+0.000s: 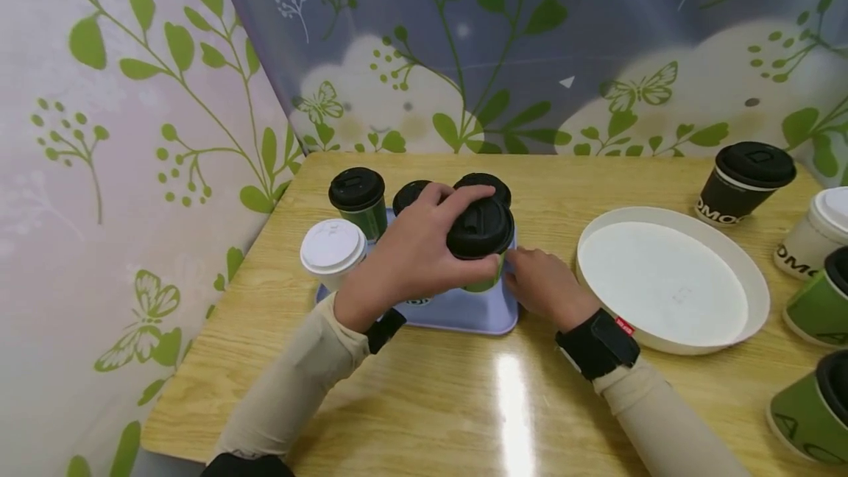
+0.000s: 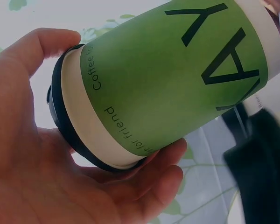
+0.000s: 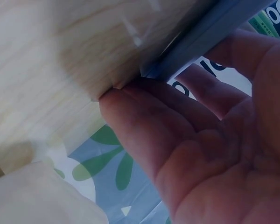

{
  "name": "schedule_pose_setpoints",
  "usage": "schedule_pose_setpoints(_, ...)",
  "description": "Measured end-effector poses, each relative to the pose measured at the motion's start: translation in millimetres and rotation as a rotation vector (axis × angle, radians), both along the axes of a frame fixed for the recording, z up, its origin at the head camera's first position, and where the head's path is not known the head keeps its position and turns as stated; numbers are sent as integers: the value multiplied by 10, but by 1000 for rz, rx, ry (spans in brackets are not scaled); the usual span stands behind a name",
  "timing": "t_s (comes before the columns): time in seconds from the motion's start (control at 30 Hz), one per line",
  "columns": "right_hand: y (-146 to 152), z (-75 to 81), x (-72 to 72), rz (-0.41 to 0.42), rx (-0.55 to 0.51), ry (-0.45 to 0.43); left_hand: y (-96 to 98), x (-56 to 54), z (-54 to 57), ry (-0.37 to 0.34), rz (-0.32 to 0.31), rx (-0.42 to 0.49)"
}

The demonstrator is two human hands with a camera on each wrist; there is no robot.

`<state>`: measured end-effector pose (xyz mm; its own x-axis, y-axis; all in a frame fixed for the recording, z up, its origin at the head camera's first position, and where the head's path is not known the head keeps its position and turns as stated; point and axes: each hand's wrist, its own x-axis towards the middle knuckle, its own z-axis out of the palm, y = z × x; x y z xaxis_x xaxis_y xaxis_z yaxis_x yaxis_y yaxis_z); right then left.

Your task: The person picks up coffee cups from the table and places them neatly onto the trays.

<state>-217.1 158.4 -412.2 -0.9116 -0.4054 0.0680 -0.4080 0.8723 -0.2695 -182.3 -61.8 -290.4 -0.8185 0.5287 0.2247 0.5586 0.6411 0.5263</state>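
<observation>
My left hand (image 1: 430, 241) grips a green paper coffee cup (image 2: 172, 79) around its black lid (image 1: 480, 230), thumb on one side and fingers on the other. The cup is over the right part of a blue-lavender tray (image 1: 473, 319). At the tray's right edge is my right hand (image 1: 543, 282), its fingers curled at the rim, fingertips down by the tabletop. Also at the tray are a white-lidded cup (image 1: 333, 249), a green cup with a black lid (image 1: 358, 197) and two more black-lidded cups, partly hidden behind my left hand.
A round white tray (image 1: 586, 256) lies to the right of my right hand. Beyond it stand a black cup (image 1: 742, 182), a white cup (image 1: 811, 234) and two green cups along the right side. Patterned cloth walls border the wooden table (image 1: 411, 396) behind and left.
</observation>
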Motion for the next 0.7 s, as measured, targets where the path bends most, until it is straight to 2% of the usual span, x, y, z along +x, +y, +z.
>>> schedule_pose_setpoints(0.23,1,-21,7,24,-55,57,22,-8,-136,33,-38,-38)
schedule_pose_setpoints(0.4,13,-16,6,26,-41,88,17,-24,-212,100,-49,-66)
schedule_pose_setpoints(0.57,8,16,0,16,-41,64,21,-57,-245,177,-37,-113)
schedule_pose_setpoints(0.7,10,-2,11,1,-35,36,41,-100,-279,173,-31,-150)
